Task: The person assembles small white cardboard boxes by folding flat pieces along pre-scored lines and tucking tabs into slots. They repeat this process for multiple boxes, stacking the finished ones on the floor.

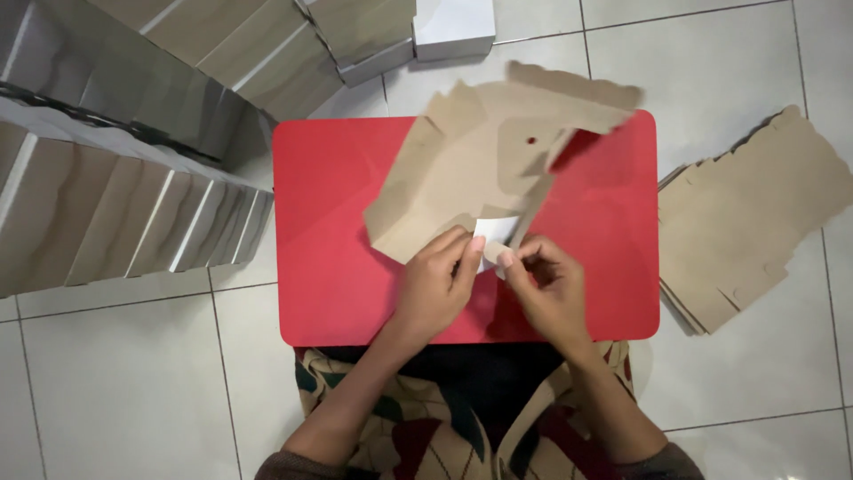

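Note:
A flat brown cardboard box blank (480,160), cut with flaps and a small hole, lies tilted over a red table (338,267). Its white inner side shows at the near fold. My left hand (437,284) pinches the blank's near edge with thumb and fingers. My right hand (546,284) grips a narrow flap beside it, fingertips almost touching the left hand. The far part of the blank is blurred.
A stack of unfolded brown blanks (755,222) lies on the tiled floor to the right. Rows of folded boxes (124,204) stand packed at the left and top left. A white box (453,27) sits beyond the table. My patterned trousers (444,418) are below.

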